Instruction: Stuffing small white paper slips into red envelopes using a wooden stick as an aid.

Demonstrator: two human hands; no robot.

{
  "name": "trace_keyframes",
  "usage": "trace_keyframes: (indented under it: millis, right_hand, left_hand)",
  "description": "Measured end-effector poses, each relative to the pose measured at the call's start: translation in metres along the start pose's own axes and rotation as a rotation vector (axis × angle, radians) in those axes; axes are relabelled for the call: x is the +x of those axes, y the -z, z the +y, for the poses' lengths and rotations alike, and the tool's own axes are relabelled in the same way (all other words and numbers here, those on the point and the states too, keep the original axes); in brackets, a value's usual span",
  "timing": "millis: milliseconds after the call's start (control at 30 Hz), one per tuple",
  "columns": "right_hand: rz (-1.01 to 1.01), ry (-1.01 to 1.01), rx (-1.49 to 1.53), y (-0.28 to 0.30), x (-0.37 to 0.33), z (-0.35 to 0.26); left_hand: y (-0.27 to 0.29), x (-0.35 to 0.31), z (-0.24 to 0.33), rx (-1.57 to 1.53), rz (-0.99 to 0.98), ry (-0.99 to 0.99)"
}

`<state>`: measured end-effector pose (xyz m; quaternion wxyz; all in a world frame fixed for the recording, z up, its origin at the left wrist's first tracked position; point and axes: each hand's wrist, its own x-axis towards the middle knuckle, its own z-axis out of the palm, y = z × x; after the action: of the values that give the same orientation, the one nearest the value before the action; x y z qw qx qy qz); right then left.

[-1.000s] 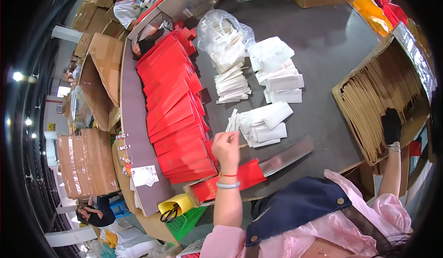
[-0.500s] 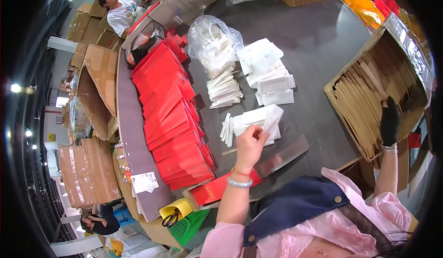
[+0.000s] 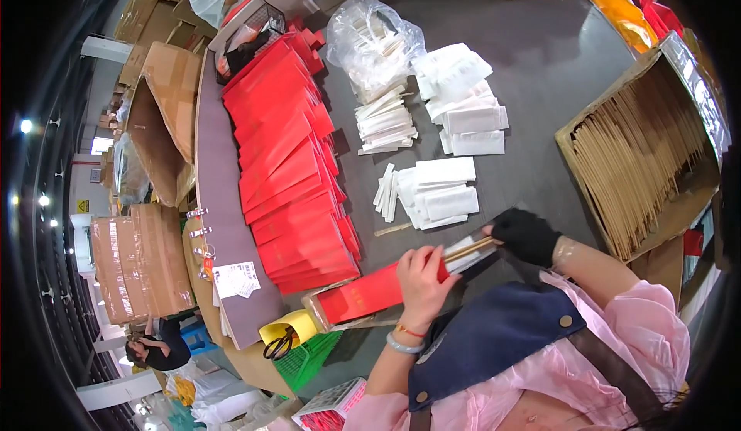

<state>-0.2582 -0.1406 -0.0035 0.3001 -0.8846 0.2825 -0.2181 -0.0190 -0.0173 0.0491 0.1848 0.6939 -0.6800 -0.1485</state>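
My black-gloved right hand (image 3: 527, 237) pinches the ends of a pair of thin wooden chopsticks (image 3: 470, 251). Their other ends point left at a red paper sleeve (image 3: 359, 298) at the table's near edge. Bare, my left hand (image 3: 424, 283) presses its fingers on the sleeve's right end. A white paper packet (image 3: 460, 260) lies beside the chopsticks, partly hidden by them and the left fingers; whether it is inside the sleeve I cannot tell. Beyond the hands lie a small pile of white packets (image 3: 446, 192) and a few narrow white strips (image 3: 385, 192).
An open carton (image 3: 567, 134) of wooden chopsticks stands at the right. Overlapping red sleeves (image 3: 282, 161) line the left side. Behind are more white packets (image 3: 471, 114) and a clear plastic bag (image 3: 370, 41). A yellow holder (image 3: 297, 325) with scissors sits near left. Other people are in the background.
My right hand has come from the carton to the sleeve with chopsticks. My left hand has lowered its white packet from over the pile to the red sleeve.
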Motion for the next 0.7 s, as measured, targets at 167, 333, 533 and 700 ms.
trace_keyframes:
  millis: [167,333,533,700]
  right_hand:
    - [0.016,-0.252,-0.113,0.009,-0.005,0.023]
    - [-0.011,-0.107,0.551,-0.036,0.030,-0.049]
    - [-0.116,-0.014,-0.216,0.013,0.033,-0.039]
    - [0.091,-0.239,-0.127,0.069,0.027,-0.034]
  left_hand:
    - [0.005,0.005,0.001,0.049,-0.013,0.004]
    - [-0.008,0.022,0.010,0.007,0.004,-0.065]
    - [0.023,0.039,0.013,0.148,-0.383,-0.227]
    - [0.097,0.066,-0.045,0.148,-0.124,-0.223]
